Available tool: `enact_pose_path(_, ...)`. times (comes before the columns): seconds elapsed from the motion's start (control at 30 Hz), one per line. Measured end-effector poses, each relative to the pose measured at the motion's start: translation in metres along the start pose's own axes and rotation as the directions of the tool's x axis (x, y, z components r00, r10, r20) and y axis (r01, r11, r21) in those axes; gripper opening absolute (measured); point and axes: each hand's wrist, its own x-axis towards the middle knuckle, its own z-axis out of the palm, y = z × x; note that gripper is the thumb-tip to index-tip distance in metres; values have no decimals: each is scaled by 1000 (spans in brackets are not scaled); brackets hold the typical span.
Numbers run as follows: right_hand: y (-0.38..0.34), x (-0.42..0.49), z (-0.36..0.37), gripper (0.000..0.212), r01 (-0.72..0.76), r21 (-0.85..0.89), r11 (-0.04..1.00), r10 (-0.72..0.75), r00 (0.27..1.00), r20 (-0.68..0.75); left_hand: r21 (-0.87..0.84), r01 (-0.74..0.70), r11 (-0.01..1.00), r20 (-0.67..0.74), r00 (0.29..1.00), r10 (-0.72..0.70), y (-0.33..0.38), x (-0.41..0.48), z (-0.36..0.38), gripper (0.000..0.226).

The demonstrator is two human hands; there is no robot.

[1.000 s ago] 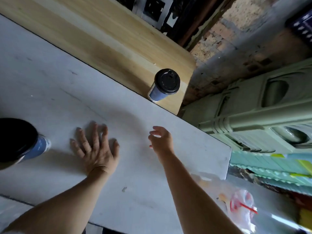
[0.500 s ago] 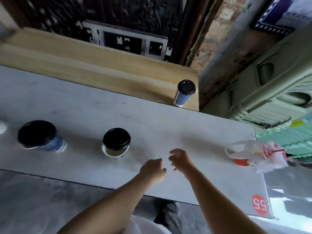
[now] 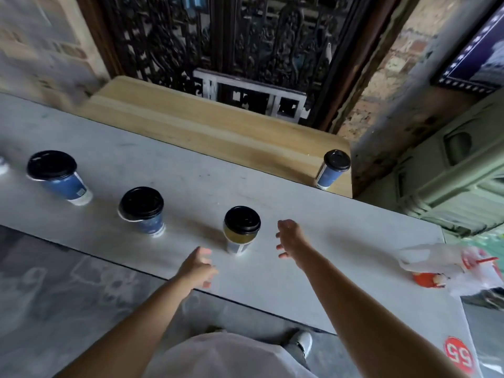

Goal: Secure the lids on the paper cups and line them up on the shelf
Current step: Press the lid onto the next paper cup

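A white shirt (image 3: 223, 356) and one shoe (image 3: 301, 343) show the person standing at the front edge of the grey bench (image 3: 341, 233), which has a round red sticker (image 3: 458, 356) on its near right corner. Both bare forearms reach out over that edge.

The left hand (image 3: 197, 268) hangs over the bench with its fingers loosely curled and nothing in them. The right hand (image 3: 290, 237) is a little further forward, its fingers spread apart and bent, and it is also empty. Between them, touching neither, stands the nearest cup (image 3: 240, 238), upright, with a yellow-green band and a black lid (image 3: 242, 220) on top. The hands flank it as if to take it from both sides. I judge that to be the step in hand: one steadies the body while the other presses the lid down. Whether the lid is snapped home cannot be told.

Off to the right lies a plastic bag (image 3: 450, 266) with something red inside, well apart from the work. Further left and back, a second cup (image 3: 143, 214) and a third cup (image 3: 58, 177), both blue and lidded, stand in a loose diagonal, probably so each can be reached in turn.

Beyond the bench runs the wooden shelf (image 3: 218, 129). A lidded blue shelf cup (image 3: 333, 170) stands at its right end, likely the start of the row, so most of the task looks undone. A dark carved grille (image 3: 245, 36) fills the background.
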Motion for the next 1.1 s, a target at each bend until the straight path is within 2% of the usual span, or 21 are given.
enact_pose_path(0.1,-26,-7,8,48,122,38,992,-122,993,-2,-12,-199,980,-11,980,199,27,-5,-5,89)
enact_pose_path(0.2,-40,-19,18,63,194,55,979,-197,978,66,1,-300,954,49,953,299,51,-11,4,109)
enact_pose_path(0.3,-38,-25,25,66,187,19,982,-188,977,97,35,-334,942,81,941,330,61,-9,15,92)
enact_pose_path(0.37,-30,-27,26,62,173,43,984,-176,979,98,36,-331,943,78,942,328,62,-7,23,75)
enact_pose_path(0.43,-21,-27,23,57,180,63,982,-185,979,82,34,-339,940,82,939,335,63,-9,32,67)
enact_pose_path(0.63,1,-26,-7,53,135,115,984,-140,989,40,23,-382,924,145,915,375,67,-18,65,64)
enact_pose_path(0.83,25,-29,-33,55,112,125,986,-112,994,0,82,-452,888,186,882,432,68,-18,91,61)
enact_pose_path(0.97,28,-28,-40,54,151,-4,989,-151,988,-43,158,-533,831,191,843,504,63,-14,93,61)
enact_pose_path(1.1,19,-26,-43,58,280,-318,906,-303,953,-23,208,-576,790,195,816,544,58,-8,89,77)
